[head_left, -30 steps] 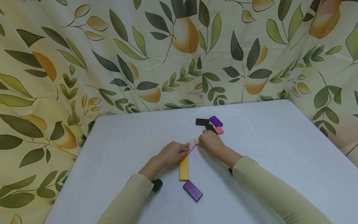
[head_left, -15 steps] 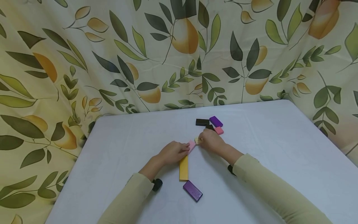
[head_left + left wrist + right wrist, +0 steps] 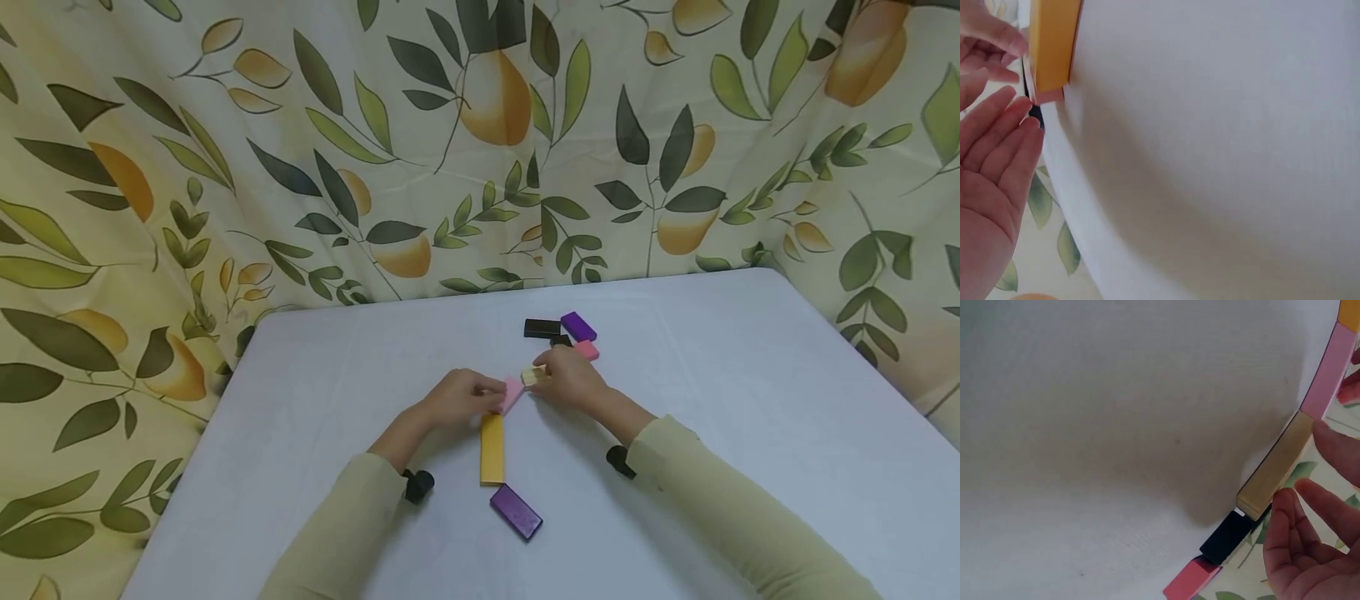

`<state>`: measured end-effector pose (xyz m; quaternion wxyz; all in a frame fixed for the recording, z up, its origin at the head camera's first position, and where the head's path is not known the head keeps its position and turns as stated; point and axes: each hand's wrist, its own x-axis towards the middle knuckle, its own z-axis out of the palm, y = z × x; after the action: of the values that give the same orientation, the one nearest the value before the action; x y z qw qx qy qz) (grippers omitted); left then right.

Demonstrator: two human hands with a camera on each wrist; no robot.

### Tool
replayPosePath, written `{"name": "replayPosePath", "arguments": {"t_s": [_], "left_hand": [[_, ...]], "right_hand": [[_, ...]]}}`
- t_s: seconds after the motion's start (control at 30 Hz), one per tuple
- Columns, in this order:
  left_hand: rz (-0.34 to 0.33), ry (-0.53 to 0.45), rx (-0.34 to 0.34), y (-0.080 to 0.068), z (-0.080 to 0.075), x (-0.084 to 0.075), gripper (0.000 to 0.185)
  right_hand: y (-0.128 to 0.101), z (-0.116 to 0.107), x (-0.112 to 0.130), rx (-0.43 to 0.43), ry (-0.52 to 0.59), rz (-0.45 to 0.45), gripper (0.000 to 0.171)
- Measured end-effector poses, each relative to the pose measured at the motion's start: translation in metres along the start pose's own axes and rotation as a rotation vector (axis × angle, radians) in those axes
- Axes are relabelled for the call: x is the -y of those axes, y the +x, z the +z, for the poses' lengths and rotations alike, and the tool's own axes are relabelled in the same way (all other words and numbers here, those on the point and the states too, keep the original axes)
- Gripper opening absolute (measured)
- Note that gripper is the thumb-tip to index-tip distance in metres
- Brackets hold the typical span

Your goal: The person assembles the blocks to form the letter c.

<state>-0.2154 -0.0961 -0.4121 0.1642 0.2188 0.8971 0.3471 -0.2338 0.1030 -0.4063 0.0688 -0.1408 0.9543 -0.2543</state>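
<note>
A bent line of small blocks lies on the white table. My right hand [image 3: 572, 379] is over a pale wooden block [image 3: 1277, 464], its thumb and fingertips lightly holding it near its two ends. The wooden block meets a pink block [image 3: 512, 394] at one end and lies close to a black block [image 3: 1227, 536] at the other. My left hand [image 3: 459, 396] is beside the pink block with fingers nearly straight, as the left wrist view shows. Whether it touches that block I cannot tell. A yellow block [image 3: 492, 450] runs toward me from the pink one.
Nearest me lies a dark purple block [image 3: 516, 512], by the yellow block's end. Beyond my right hand are a coral-pink block [image 3: 587, 350], a bright purple block [image 3: 578, 326] and another black block [image 3: 542, 328]. A leaf-patterned curtain [image 3: 480, 200] hangs behind the table.
My left hand has lifted slightly, its fingers drawing off the pink block. The right hand has shifted a little rightward and loosened, so more of the wooden block shows. The blocks look nearly still.
</note>
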Motion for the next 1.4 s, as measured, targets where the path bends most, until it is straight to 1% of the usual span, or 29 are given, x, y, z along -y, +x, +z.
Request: {"name": "replayPosePath", "arguments": {"t_s": [0.1,0.2,0.33,0.47,0.53,0.6,0.7,0.73,0.83,0.93,1.07,1.1,1.23,1.4], "left_hand": [[-0.003,0.008,-0.021,-0.002,-0.004,0.003,0.029],[0.009,0.014,-0.033,-0.009,-0.007,0.004,0.03],[0.039,-0.006,-0.025,-0.028,-0.011,0.004,0.033],[0.048,-0.034,-0.015,-0.048,-0.013,0.002,0.037],[0.069,-0.046,-0.014,-0.056,-0.012,0.001,0.038],[0.097,-0.049,-0.003,-0.063,-0.009,-0.005,0.039],[0.177,-0.04,0.052,-0.077,0.002,-0.018,0.04],[0.214,-0.021,0.075,-0.082,0.006,-0.024,0.04],[0.314,0.083,0.149,-0.098,0.021,-0.04,0.039],[0.393,0.237,0.174,-0.111,0.031,-0.05,0.032],[0.417,0.393,0.187,-0.118,0.038,-0.057,0.027],[0.42,0.415,0.189,-0.118,0.04,-0.057,0.028],[0.437,0.469,0.197,-0.118,0.046,-0.057,0.029],[0.464,0.501,0.177,-0.116,0.052,-0.057,0.028]], "right_hand": [[-0.001,-0.001,-0.002,0.001,0.02,0.028,0.045],[-0.003,-0.006,-0.008,-0.025,0.019,0.041,0.044],[-0.006,-0.017,-0.021,-0.096,-0.005,0.034,0.039],[-0.009,-0.022,-0.032,-0.115,-0.018,0.023,0.036],[-0.009,-0.023,-0.035,-0.123,-0.018,0.012,0.035],[-0.009,-0.022,-0.037,-0.14,-0.022,-0.005,0.033],[-0.009,-0.02,-0.038,-0.143,-0.063,-0.053,0.031],[-0.008,-0.018,-0.039,-0.136,-0.081,-0.075,0.031],[-0.008,-0.015,-0.04,-0.11,-0.13,-0.13,0.033],[-0.009,-0.014,-0.04,-0.1,-0.16,-0.153,0.033],[-0.012,-0.016,-0.04,-0.111,-0.196,-0.181,0.031],[-0.012,-0.016,-0.04,-0.113,-0.207,-0.194,0.029],[-0.015,-0.017,-0.039,-0.118,-0.261,-0.255,0.025],[-0.018,-0.016,-0.037,-0.13,-0.312,-0.296,0.018]]}}
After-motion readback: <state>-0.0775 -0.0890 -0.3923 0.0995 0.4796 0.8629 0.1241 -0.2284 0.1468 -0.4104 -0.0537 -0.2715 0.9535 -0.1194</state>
